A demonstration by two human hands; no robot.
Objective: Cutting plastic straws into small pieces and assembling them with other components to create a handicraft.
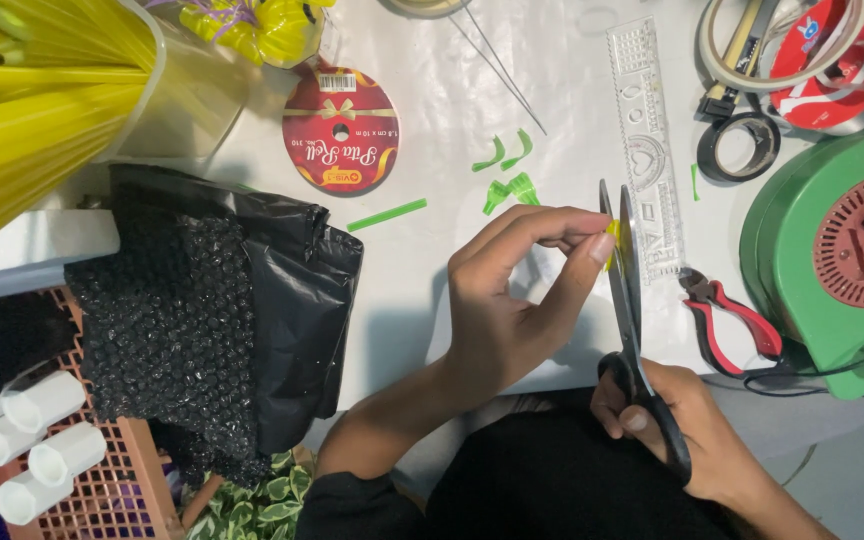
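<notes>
Small yellow strip (612,238) pinched between thumb and fingertips of left hand (512,300), held up off the table (422,290) so the scissors (630,320) can reach it freely. Blades slightly parted, closing on the strip just right of the left fingertips; strip mostly hidden, only a sliver showing. Right hand (672,420) below and nearer the body, fingers wrapped through the black handles, gripping firmly, tips pointing away. Just beyond the left hand, green ribbon scraps (508,170) scattered on the white surface, seemingly offcuts left where they fell. Immediately right of the blades, a clear ruler (644,130) lying flat, close by for measuring. Red-handled pliers (727,320) right of the scissors, beside a green and red round device (832,250). Farther beyond, a red ribbon spool (341,128). Well left of the left hand, a black bag (252,310) over bubble wrap, then white tubes (37,430) on an orange crate.
</notes>
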